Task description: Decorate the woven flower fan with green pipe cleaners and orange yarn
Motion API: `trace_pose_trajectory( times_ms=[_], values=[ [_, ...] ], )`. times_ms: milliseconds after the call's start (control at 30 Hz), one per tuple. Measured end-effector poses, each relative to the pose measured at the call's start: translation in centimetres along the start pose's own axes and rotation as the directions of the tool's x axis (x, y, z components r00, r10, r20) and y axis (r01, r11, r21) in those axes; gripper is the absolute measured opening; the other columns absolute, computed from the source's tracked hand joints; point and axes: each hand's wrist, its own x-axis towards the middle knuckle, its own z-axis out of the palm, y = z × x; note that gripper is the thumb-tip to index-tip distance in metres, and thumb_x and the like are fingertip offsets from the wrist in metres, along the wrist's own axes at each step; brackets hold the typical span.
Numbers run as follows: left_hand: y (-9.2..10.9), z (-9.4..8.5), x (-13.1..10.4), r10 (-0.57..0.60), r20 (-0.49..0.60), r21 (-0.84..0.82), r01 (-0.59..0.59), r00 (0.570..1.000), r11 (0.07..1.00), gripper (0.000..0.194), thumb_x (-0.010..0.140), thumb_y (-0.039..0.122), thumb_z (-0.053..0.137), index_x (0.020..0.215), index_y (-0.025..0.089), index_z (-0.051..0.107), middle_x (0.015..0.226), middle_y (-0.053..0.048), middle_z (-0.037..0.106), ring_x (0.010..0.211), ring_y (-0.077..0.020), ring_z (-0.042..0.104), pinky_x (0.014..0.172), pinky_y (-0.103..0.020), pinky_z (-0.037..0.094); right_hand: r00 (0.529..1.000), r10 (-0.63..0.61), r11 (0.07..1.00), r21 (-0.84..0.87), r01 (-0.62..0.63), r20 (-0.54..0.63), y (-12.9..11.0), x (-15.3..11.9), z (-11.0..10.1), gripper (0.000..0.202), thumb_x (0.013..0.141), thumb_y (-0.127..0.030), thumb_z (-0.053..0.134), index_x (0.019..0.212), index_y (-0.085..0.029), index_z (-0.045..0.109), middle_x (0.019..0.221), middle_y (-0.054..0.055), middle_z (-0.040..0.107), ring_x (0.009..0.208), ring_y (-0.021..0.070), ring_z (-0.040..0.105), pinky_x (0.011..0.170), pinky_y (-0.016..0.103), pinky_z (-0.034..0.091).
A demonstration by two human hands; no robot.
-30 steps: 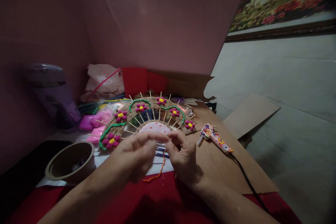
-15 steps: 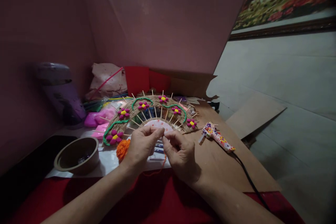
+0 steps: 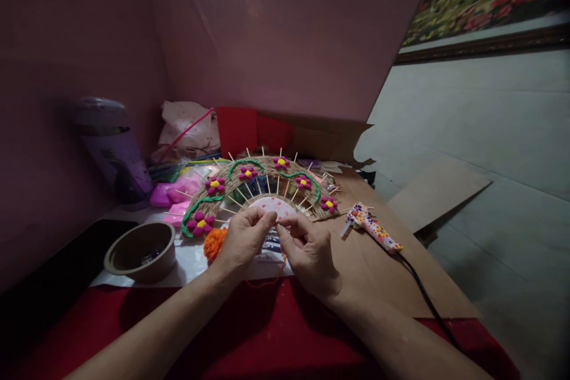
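My left hand (image 3: 243, 240) and my right hand (image 3: 312, 255) meet at the fingertips, each in a pinch. Orange yarn (image 3: 284, 262) dangles beside my right fingers and loops below onto the red cloth; the bit between the fingertips is mostly hidden. An orange yarn ball (image 3: 214, 243) sits just left of my left hand. Behind both hands lies a woven twine arch (image 3: 268, 164) on thin sticks, decorated with magenta flowers with yellow centres and green wavy strands. Its inner half-circle (image 3: 271, 206) is pale with reddish dots.
A brown bowl (image 3: 170, 258) with small dark contents stands at left, near a purple tumbler (image 3: 118, 160). On the cardboard (image 3: 378, 285) at right rests a flower-patterned glue gun (image 3: 374, 228) with a black cord. Pink bundles (image 3: 178, 190) and red card (image 3: 237, 130) are behind.
The view has shifted slightly, so the table items appear a little further right and higher. My hands keep their pinch, fingertips still together.
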Motion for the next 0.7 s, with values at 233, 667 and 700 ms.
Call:
trace_pose_trajectory(
  times_ms=[233,667,700],
  values=[
    [-0.8,-0.4,0.4,0.052,-0.018,0.092,-0.050,0.998,0.995,0.039,0.072,0.050,0.060,0.058,0.019,0.042,0.039,0.008,0.039,0.033,-0.0038,0.027,0.034,-0.019,0.017,0.999,-0.047,0.998,-0.033,0.047,0.009,0.1,0.0,0.1,0.012,0.082,-0.024,0.057,0.077,-0.016,0.063,0.047,-0.008,0.034,0.039,0.0054,0.030,0.042,0.020,0.024],
    [1.0,-1.0,0.3,-0.095,-0.119,-0.240,0.064,0.988,0.969,0.045,0.068,0.051,0.064,0.057,0.020,0.034,0.038,0.013,0.024,0.029,-0.0014,0.016,0.030,-0.015,0.010,0.997,0.075,0.982,0.174,-0.070,-0.025,0.3,-0.2,0.2,0.014,0.083,-0.028,0.055,0.075,-0.017,0.057,0.053,-0.006,0.040,0.044,0.0069,0.032,0.040,0.019,0.026],
    [1.2,-1.1,0.3,-0.107,-0.105,-0.273,0.075,0.989,0.959,0.043,0.070,0.048,0.063,0.058,0.020,0.033,0.039,0.013,0.022,0.030,-0.0012,0.014,0.030,-0.014,0.009,0.997,0.076,0.982,0.177,-0.072,-0.020,0.3,-0.2,0.1,0.015,0.083,-0.029,0.055,0.075,-0.017,0.057,0.053,-0.006,0.039,0.044,0.0068,0.031,0.039,0.019,0.026]
  ],
)
